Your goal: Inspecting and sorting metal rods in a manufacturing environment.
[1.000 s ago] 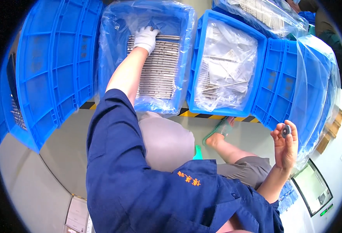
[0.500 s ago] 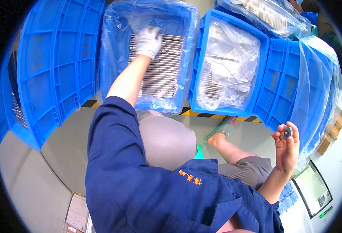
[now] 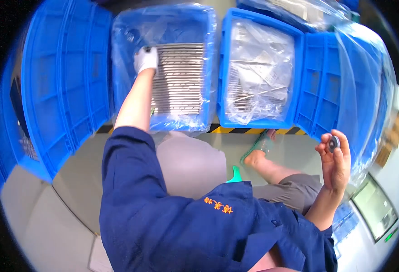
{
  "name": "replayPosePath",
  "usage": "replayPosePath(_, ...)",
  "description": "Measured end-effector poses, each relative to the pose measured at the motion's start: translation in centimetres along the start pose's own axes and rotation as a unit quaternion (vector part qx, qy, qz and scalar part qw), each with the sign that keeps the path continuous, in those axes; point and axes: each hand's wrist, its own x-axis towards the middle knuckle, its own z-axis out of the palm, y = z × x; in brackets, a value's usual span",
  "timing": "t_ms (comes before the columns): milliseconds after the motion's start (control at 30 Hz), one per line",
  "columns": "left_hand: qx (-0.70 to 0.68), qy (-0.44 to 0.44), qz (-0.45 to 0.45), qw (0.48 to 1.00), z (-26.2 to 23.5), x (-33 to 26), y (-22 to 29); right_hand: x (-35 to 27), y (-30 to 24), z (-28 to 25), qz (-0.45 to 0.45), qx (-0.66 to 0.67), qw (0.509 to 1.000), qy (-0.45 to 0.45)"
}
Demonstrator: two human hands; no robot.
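Observation:
My left hand, in a white glove with dark fingertips, is at the left ends of a layer of thin metal rods. Its fingers look curled in, and what they may hold is hidden. The rods lie side by side in a blue crate lined with clear plastic film. Off to the right, away from the crates, my bare right hand is raised. Its thumb and index finger pinch a small grey ring-like disc with a dark centre.
Right of the rod crate stands a second blue crate holding plastic film and several loose rods. Tall blue crates rise at the left and right. A yellow-black floor stripe runs below them, near my sandalled foot.
My left hand has slid left over the rods, from their upper middle to their left ends. The right hand keeps its pinch on the disc. The whole view has shifted slightly.

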Motion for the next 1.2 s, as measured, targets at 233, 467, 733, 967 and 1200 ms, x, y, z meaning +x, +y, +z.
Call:
replayPosePath(233, -0.084, 0.043, 0.188, 0.978, -5.6, -5.0, 1.8, -1.0, -0.9, 1.6, 0.032, -0.018, 0.997, -0.069)
replayPosePath(467, -0.258, -0.208, 0.335, 0.882, -12.1, -16.1, 14.6, -7.4, -1.8, -0.3, -0.195, -0.132, 0.968, -0.088)
replayPosePath(733, -0.116, -0.326, 0.624, 0.700, -13.8, -41.2, 34.6, -11.0, -2.0, -2.8, -0.394, -0.081, 0.915, 0.023)
replayPosePath(967, 0.132, -0.144, 0.768, 0.610, -3.1, -47.4, 43.0, -11.9, -2.1, -8.8, -0.417, 0.051, 0.889, 0.183)
replayPosePath(1200, 0.307, -0.045, 0.663, 0.681, 1.9, -48.9, 46.0, -12.1, -1.6, -10.4, -0.433, 0.080, 0.873, 0.210)
